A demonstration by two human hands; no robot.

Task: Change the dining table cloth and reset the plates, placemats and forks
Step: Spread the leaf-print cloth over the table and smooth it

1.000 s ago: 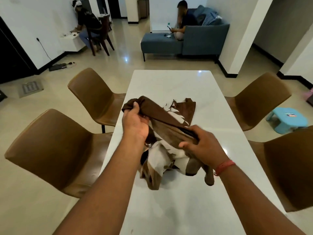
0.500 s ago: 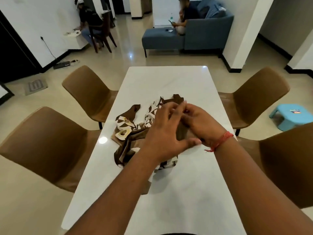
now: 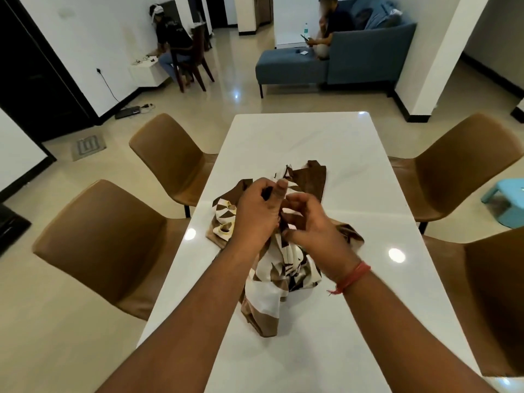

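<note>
Working a bunched cloth (image 3: 279, 268) with both hands at mid-table. Left hand (image 3: 256, 212) curled, fingers closed on a fold near the top of the bundle, thumb up. Right hand (image 3: 307, 225) just beside it, fingers bent and pinching cloth at the same spot; red thread band (image 3: 353, 276) on that wrist. Hands nearly touching, both above the heap.

One cloth only. Brown and cream, printed in triangles and curved shapes, with plain brown bands along the edges. Crumpled, not spread: one brown corner lying flat toward the far end, a patterned fold out to the left, a longer tail of cream and brown trailing toward the near edge. Resting on the white table (image 3: 312, 131), roughly centred across its width.

One table, glossy, long, with bright ceiling-light reflections on top.

Four brown chairs: two on the left side (image 3: 170, 154) (image 3: 105, 236), two on the right (image 3: 459, 165) (image 3: 493, 293), all tucked close to the table edges.

Beyond: one blue sofa (image 3: 354, 58) with a seated person (image 3: 326, 26) holding something small, unclear what. One more person (image 3: 170, 41) seated on a dark wooden chair at a low white ledge by the left wall. One pale blue stool (image 3: 507, 199) on the floor at far right. One black cable and power strip (image 3: 127, 112) on the floor by the left wall. Cream tiled floor throughout.
</note>
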